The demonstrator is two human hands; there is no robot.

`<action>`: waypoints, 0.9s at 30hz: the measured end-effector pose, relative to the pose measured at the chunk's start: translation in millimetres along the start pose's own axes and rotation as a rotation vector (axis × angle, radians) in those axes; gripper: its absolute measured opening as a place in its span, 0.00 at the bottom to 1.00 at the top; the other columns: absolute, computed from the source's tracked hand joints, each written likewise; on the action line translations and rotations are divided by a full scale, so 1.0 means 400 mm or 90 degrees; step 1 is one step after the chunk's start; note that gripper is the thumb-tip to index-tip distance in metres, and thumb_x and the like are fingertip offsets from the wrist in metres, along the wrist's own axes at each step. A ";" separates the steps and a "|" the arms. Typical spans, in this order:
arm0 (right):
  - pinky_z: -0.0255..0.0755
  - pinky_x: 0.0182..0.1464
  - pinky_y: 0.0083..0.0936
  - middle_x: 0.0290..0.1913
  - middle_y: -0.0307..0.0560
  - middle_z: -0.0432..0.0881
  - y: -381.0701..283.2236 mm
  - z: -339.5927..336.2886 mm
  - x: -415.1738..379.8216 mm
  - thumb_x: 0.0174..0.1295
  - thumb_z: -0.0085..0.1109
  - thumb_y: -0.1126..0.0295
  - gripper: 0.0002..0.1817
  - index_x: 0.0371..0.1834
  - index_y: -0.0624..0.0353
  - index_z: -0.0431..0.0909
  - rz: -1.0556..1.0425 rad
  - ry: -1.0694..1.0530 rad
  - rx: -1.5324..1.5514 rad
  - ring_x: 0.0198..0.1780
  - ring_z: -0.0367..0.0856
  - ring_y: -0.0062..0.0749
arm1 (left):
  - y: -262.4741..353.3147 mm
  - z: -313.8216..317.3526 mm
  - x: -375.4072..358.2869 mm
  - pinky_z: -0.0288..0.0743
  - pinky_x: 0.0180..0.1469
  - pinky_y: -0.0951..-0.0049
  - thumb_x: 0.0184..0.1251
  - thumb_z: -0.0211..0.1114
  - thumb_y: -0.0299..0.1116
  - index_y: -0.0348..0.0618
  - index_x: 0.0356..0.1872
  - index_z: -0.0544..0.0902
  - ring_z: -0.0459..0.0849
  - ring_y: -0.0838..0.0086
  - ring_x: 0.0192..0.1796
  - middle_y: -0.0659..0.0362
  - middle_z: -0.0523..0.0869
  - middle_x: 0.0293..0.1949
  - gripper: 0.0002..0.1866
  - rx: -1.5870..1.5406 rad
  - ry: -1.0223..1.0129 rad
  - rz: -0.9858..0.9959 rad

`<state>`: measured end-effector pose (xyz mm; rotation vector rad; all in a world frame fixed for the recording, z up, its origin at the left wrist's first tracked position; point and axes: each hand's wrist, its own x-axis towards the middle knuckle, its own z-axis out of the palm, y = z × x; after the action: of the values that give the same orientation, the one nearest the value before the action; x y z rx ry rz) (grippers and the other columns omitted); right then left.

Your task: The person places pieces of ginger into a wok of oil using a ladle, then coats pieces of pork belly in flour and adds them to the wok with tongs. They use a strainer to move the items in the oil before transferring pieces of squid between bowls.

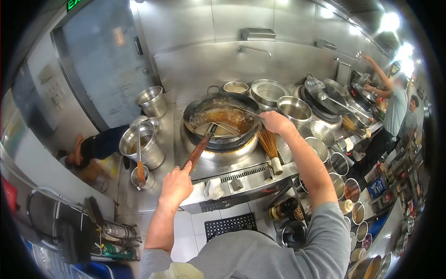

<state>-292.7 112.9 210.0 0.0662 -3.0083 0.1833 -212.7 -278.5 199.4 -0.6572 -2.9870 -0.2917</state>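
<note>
A big dark wok sits on the round burner, filled with brown bubbling liquid. My left hand is closed round the wooden handle of a wok strainer, whose metal frame reaches into the near side of the wok. My right hand, at the wok's right rim, is closed on a long thin-handled metal utensil that extends left over the liquid. The far end of that utensil is hard to make out. A bamboo brush lies just below my right hand.
Steel pots and a tall pot with a handled tool stand left. Bowls and a perforated ladle are right. A white cloth lies on the front ledge. A co-worker stands far right; another person is left.
</note>
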 end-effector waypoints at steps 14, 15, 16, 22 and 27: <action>0.77 0.46 0.44 0.39 0.65 0.79 -0.081 0.189 -0.036 0.54 0.47 0.83 0.22 0.55 0.61 0.72 0.092 0.200 0.049 0.42 0.81 0.57 | -0.003 0.073 -0.001 0.78 0.46 0.53 0.61 0.59 0.33 0.44 0.63 0.71 0.83 0.46 0.42 0.37 0.80 0.42 0.27 -0.058 0.000 -0.001; 0.78 0.41 0.44 0.39 0.64 0.77 -0.099 0.219 -0.046 0.57 0.45 0.81 0.22 0.57 0.60 0.70 0.105 0.197 0.036 0.39 0.82 0.57 | -0.005 0.084 -0.003 0.78 0.46 0.53 0.61 0.59 0.34 0.44 0.64 0.71 0.83 0.45 0.42 0.37 0.80 0.42 0.27 -0.080 -0.003 0.001; 0.79 0.40 0.42 0.41 0.62 0.76 -0.105 0.251 -0.053 0.58 0.46 0.79 0.23 0.59 0.59 0.68 0.101 0.183 0.026 0.38 0.82 0.57 | -0.008 0.098 -0.004 0.77 0.47 0.53 0.61 0.59 0.34 0.44 0.64 0.70 0.83 0.44 0.42 0.36 0.80 0.43 0.28 -0.102 -0.005 0.003; 0.79 0.33 0.44 0.42 0.61 0.73 -0.123 0.378 -0.109 0.60 0.46 0.77 0.26 0.64 0.56 0.66 0.145 0.131 0.013 0.33 0.83 0.51 | -0.059 0.190 -0.004 0.76 0.44 0.66 0.59 0.66 0.37 0.39 0.67 0.65 0.84 0.61 0.42 0.46 0.82 0.44 0.34 -0.553 -0.027 -0.075; 0.77 0.36 0.44 0.43 0.63 0.72 -0.089 0.433 -0.134 0.58 0.47 0.76 0.30 0.68 0.52 0.63 0.121 0.169 0.078 0.35 0.82 0.52 | -0.116 0.348 0.005 0.74 0.30 0.71 0.68 0.61 0.37 0.37 0.62 0.68 0.79 0.72 0.29 0.54 0.80 0.35 0.25 -1.030 -0.086 -0.119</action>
<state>-259.4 58.0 36.7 -0.2163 -2.7323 0.3652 -237.9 -291.3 55.4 -0.3462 -2.2242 -2.7305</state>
